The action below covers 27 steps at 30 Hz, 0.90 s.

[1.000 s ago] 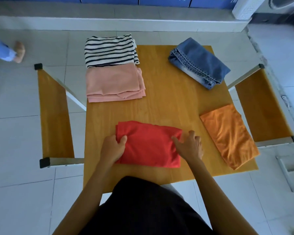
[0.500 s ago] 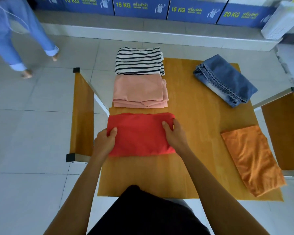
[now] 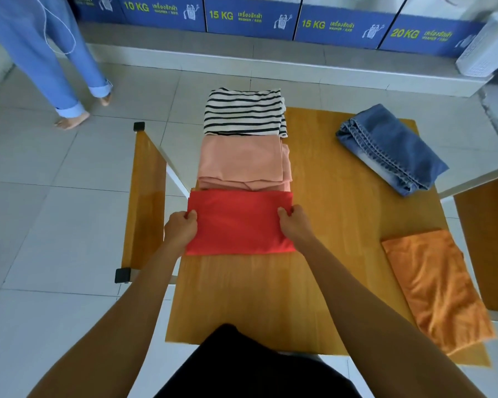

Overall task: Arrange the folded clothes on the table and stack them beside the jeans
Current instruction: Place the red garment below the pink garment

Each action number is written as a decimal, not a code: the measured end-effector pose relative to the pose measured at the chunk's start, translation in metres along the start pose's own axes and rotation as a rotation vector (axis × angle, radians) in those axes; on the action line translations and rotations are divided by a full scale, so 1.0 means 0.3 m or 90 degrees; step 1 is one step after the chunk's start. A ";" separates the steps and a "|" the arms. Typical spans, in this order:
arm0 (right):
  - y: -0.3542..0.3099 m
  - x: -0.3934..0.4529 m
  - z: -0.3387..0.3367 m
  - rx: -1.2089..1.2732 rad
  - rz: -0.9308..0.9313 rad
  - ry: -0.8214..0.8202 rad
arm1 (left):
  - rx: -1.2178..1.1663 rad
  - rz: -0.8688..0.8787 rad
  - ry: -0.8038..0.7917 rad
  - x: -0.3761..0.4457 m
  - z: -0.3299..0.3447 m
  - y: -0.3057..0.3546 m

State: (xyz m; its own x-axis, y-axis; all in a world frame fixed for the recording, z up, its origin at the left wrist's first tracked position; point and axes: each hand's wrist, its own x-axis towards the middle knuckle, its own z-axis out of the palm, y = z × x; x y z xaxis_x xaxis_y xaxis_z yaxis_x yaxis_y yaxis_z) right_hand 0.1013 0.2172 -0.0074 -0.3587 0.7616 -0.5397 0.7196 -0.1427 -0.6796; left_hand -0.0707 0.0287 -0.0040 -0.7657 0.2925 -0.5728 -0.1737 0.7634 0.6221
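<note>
Wooden table (image 3: 328,282) on a tiled floor: jeans (image 3: 391,147) at its far right; red garment (image 3: 236,222) at its left edge, touching the pink garment (image 3: 242,162) beyond. Left hand (image 3: 181,229) and right hand (image 3: 295,225), fingers closed, grip the red garment's sides.

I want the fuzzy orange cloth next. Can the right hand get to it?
Probably yes, once it lets go: the right hand is gripping the folded red cloth, and only bare wooden table lies before the orange cloth.
</note>
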 end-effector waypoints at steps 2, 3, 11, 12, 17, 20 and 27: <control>0.005 -0.004 -0.004 0.016 0.001 0.010 | -0.011 0.001 -0.001 -0.003 0.000 -0.006; 0.007 -0.011 -0.009 0.019 0.003 0.016 | -0.013 0.001 0.004 -0.009 0.000 -0.010; 0.143 -0.078 -0.087 0.091 -0.003 0.059 | 0.038 0.187 0.276 -0.183 0.071 0.010; 0.157 -0.090 -0.097 0.100 -0.005 0.063 | 0.037 0.220 0.267 -0.217 0.098 0.022; 0.193 -0.159 -0.170 0.104 -0.036 0.088 | 0.053 0.367 0.113 -0.312 0.269 0.063; 0.228 -0.175 -0.238 0.095 -0.051 0.106 | 0.073 0.435 0.036 -0.387 0.369 0.103; 0.345 -0.237 -0.474 0.033 -0.052 0.183 | 0.114 0.499 -0.104 -0.527 0.614 0.145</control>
State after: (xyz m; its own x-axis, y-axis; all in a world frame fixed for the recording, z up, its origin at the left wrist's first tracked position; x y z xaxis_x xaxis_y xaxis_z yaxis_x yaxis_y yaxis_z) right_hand 0.2858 0.2382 0.0313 -0.2253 0.9185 -0.3249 0.6619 -0.1003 -0.7428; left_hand 0.1569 0.1216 0.0153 -0.5212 0.8491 -0.0856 0.4866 0.3781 0.7876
